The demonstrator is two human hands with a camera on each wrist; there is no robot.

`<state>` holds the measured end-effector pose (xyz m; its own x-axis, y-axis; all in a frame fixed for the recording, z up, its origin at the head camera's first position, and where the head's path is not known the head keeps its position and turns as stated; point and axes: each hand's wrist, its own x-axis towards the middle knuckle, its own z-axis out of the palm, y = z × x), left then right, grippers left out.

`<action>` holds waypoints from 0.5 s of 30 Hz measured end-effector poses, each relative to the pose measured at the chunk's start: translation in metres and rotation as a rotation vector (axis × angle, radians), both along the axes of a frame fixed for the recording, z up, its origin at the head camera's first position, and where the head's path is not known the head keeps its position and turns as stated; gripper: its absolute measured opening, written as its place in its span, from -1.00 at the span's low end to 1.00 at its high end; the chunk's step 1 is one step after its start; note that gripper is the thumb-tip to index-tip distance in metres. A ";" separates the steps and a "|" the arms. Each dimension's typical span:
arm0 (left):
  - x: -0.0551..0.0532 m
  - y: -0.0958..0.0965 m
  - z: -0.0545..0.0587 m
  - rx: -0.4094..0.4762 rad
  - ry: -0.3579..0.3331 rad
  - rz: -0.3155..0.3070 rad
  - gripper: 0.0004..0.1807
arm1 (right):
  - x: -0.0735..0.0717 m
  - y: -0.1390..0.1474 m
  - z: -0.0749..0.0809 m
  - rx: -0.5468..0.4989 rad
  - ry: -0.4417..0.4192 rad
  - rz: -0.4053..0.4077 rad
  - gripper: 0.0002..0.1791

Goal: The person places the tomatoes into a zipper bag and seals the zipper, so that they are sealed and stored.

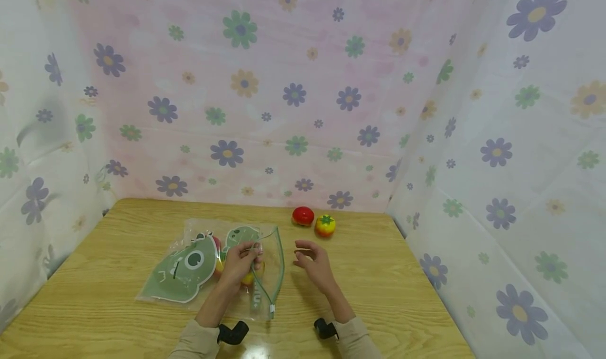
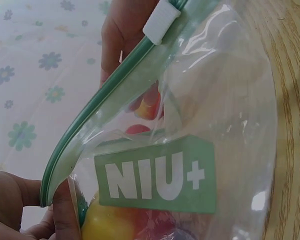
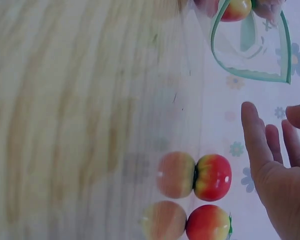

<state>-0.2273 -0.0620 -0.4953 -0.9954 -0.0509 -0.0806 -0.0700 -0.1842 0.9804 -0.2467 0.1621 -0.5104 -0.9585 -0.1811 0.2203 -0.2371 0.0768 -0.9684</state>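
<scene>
A clear zip bag (image 1: 187, 267) with green cartoon faces lies on the table, its green-edged mouth gaping to the right. My left hand (image 1: 239, 264) pinches one lip of that mouth. Yellow and red toy fruit (image 2: 107, 222) shows through the plastic near the NIU+ label (image 2: 155, 175). A white slider (image 1: 272, 308) sits at the zip's near end. To the right of the mouth, my right hand (image 1: 314, 264) hovers with fingers apart, holding nothing. Beyond it stand a red toy fruit (image 1: 303, 216) and a yellow-and-red toy fruit (image 1: 325, 225) with a green leafy top.
The wooden table (image 1: 379, 285) reaches back to a flower-printed cloth (image 1: 265, 85). More flowered cloth (image 1: 506, 164) hangs along both sides. Black mounts (image 1: 233, 332) sit at both wrists.
</scene>
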 end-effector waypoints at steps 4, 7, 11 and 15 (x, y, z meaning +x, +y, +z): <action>0.000 0.000 0.000 -0.005 -0.006 0.007 -0.66 | -0.004 0.006 -0.003 0.000 -0.045 -0.085 -0.66; 0.001 0.000 0.001 -0.006 -0.005 0.005 -0.66 | -0.008 0.012 -0.005 0.007 -0.075 -0.120 -0.63; 0.002 0.000 0.001 0.007 0.001 -0.002 -0.64 | -0.014 0.022 -0.008 0.049 -0.091 -0.133 -0.61; 0.002 -0.001 0.002 0.010 0.006 -0.008 -0.59 | -0.020 0.032 -0.008 0.092 -0.098 -0.136 -0.60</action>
<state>-0.2255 -0.0630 -0.4937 -0.9963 -0.0419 -0.0753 -0.0658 -0.1931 0.9790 -0.2671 0.1940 -0.5184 -0.9916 -0.0636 0.1128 -0.1230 0.1913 -0.9738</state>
